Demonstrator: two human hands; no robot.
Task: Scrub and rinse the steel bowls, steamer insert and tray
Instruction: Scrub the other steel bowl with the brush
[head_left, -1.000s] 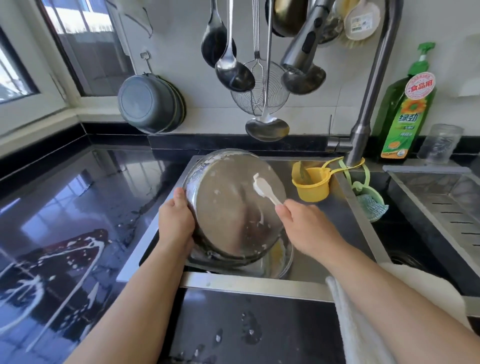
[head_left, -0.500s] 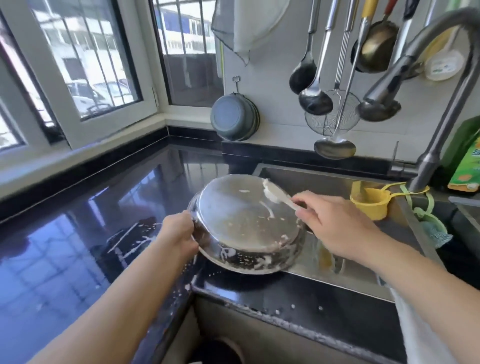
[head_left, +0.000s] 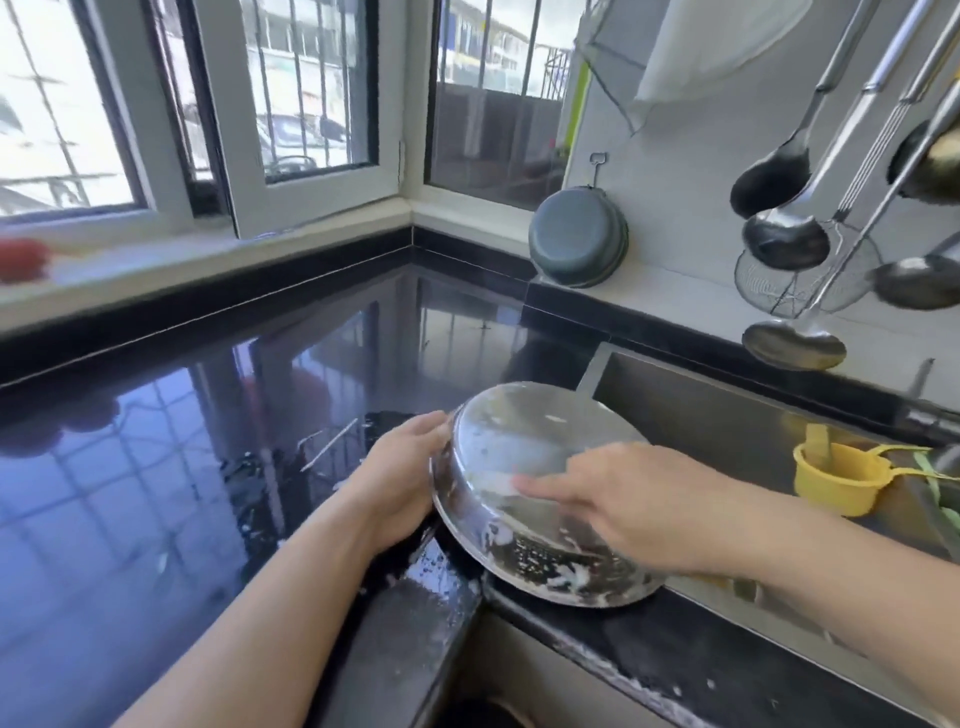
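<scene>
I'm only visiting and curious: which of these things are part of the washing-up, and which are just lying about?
In use:
- steel bowl, upturned at the sink's edge
- left hand, gripping its rim
- right hand, scrubbing its base, tool blurred
- sink

Lying about:
- yellow cup
- hanging ladles
- wire skimmer
- grey pan on the wall

Bright window (head_left: 311, 88) daylight; countertop (head_left: 208, 467) glare; motion blur, wide-angle distortion.

One view only, worn on the head, looking forward and down over the black counter (head_left: 218, 467) toward the corner windows (head_left: 291, 88). It sits close above the sink (head_left: 727, 415), which runs off the right edge, wide-angle lens bending the wall lines.
</scene>
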